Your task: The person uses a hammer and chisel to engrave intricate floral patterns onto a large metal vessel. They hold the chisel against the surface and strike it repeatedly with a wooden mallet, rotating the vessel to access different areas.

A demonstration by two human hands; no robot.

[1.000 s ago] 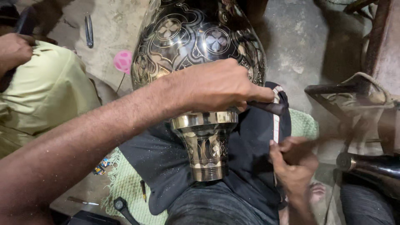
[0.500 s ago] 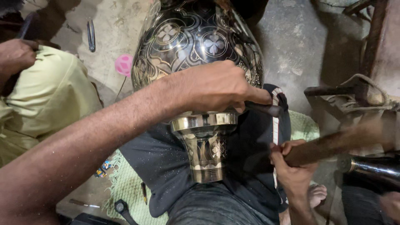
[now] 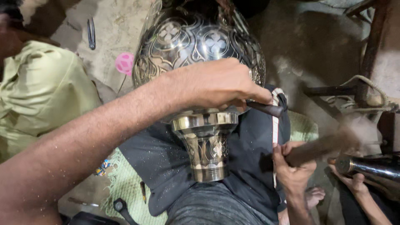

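The left hand (image 3: pixel 216 83) is closed around a dark chisel (image 3: pixel 266 108), its tip pressed to the engraved metal vase (image 3: pixel 200 46) lying across the lap, neck toward the near side. Near right, the right hand (image 3: pixel 293 166) grips a blurred wooden handle (image 3: pixel 325 146), probably a hammer's.

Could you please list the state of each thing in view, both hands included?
Engraved metal vase: lying tilted across the lap, neck toward the camera.
Left hand: resting on the vase, gripping a dark chisel.
Right hand: closed around a wooden hammer handle, motion-blurred.
Pink round object: lying on the ground.
Another person's hand: touching a dark metal piece.
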